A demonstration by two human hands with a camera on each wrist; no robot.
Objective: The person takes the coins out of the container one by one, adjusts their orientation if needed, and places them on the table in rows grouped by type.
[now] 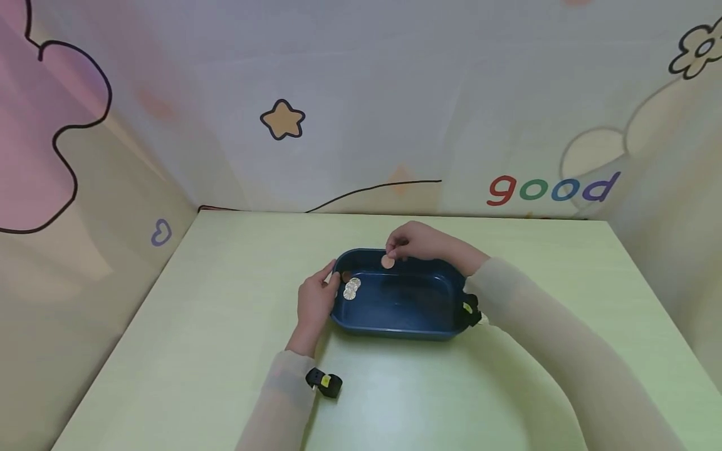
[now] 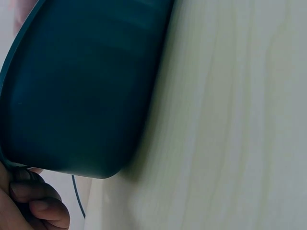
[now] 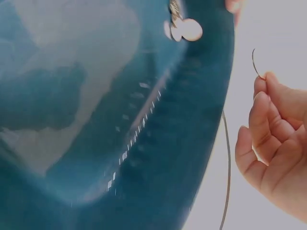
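A deep blue rectangular dish (image 1: 395, 329) with rounded corners sits on the table. At its left end the left hand (image 1: 317, 300) grips the rim, thumb on the edge; the left wrist view shows curled fingers (image 2: 45, 203) against the outside of the wall. Over the back rim, the right hand (image 1: 420, 241) pinches a copper-coloured coin (image 1: 387, 262) between thumb and fingertips. Seen from the right wrist, that coin appears edge-on beyond the rim. Inside the dish, silver coins (image 1: 351, 289) overlap at the left end, with a darker coppery coin (image 1: 346, 275) close to the left thumb.
The pale wood-grain table (image 1: 225, 300) stretches around the dish on all sides. Behind it stands a printed cloth backdrop (image 1: 366, 125). Black wrist devices hang on the left sleeve (image 1: 325, 382) and by the right wrist (image 1: 470, 310), the latter close to the dish's right end.
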